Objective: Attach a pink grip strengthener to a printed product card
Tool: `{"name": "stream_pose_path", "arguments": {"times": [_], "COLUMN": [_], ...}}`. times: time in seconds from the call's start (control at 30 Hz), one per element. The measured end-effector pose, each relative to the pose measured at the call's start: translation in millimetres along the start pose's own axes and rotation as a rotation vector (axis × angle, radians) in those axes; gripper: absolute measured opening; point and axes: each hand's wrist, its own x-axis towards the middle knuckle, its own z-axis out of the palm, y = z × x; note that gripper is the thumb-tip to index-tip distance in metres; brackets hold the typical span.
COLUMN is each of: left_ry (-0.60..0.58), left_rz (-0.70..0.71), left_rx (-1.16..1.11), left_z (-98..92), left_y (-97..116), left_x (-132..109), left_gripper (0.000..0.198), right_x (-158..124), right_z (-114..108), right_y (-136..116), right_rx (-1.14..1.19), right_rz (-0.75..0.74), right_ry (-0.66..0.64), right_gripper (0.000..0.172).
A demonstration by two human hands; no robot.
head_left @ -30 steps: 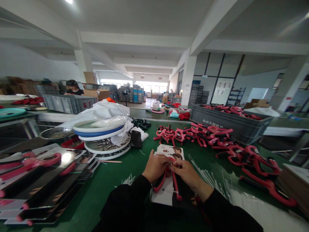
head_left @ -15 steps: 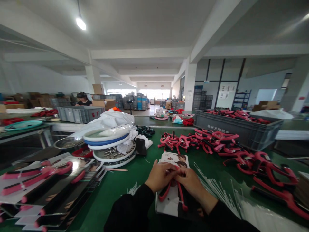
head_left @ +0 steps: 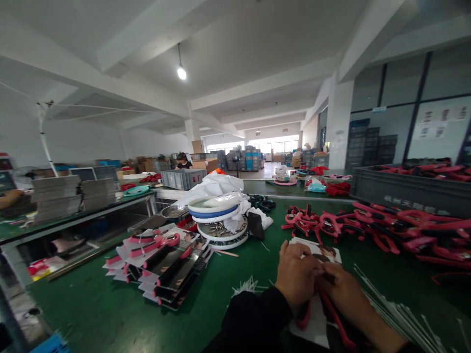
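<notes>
My left hand [head_left: 299, 275] is closed at the top of a pink-and-black plier tool [head_left: 336, 318], which lies on a printed card [head_left: 312, 326]. My right hand [head_left: 340, 289] meets it there, its fingers also closed around the tool's head. The fingers hide the tool's upper part and whatever small piece may be between them. Beyond my hands, the upper end of printed cards [head_left: 333, 254] shows on the green table [head_left: 209, 304]. Thin white ties [head_left: 397, 309] lie to the right, and a smaller bunch of ties [head_left: 248, 286] lies left of my hands.
Carded tools [head_left: 165, 264] are stacked at left. Behind them are round trays [head_left: 221, 230] with metal parts. A pile of pink tools [head_left: 386, 225] and a grey crate [head_left: 408, 191] stand at right. A person [head_left: 183, 161] sits far back behind another grey crate [head_left: 183, 179].
The view has turned left, so my hands and the card appear further right and more of the left tables shows. My hands remain together at the tool's head, the left now covering more of it.
</notes>
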Motion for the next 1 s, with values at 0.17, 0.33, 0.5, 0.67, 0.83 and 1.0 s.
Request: {"name": "stream_pose_path", "arguments": {"times": [0.17,0.33,0.5,0.67,0.83,1.0], "left_ry": [0.037,0.105,0.261,-0.030,0.075,0.132], "left_rz": [0.161,0.152,-0.086,-0.673,-0.701,-0.591], "left_rx": [0.049,-0.051,-0.272,-0.591,-0.630,-0.465], "left_z": [-4.1,-21.4,-53.3,-34.9,2.8,19.0], "left_y": [-1.5,7.2,11.8,-3.7,-0.5,2.3], "left_x": [-15.6,-14.4,-17.6,-71.2,-95.4,-84.5], "left_gripper": [0.015,0.017,0.017,0.085,0.069,0.035], "right_x": [-1.2,1.3,1.0,-4.4,1.4,8.3], "right_z": [1.2,-2.0,-3.0,-5.4,-9.1,-10.4], "right_y": [-3.7,-9.8,-11.8,-13.7,-18.6,-24.2], "right_rx": [-0.297,-0.467,-0.592,-0.673,-0.749,-0.756], "right_rz": [-0.166,-0.132,-0.175,-0.251,-0.331,-0.482], "right_ry": [-0.124,-0.146,-0.109,-0.040,-0.064,-0.245], "right_gripper": [0.029,0.026,0.026,0.023,0.024,0.020]}}
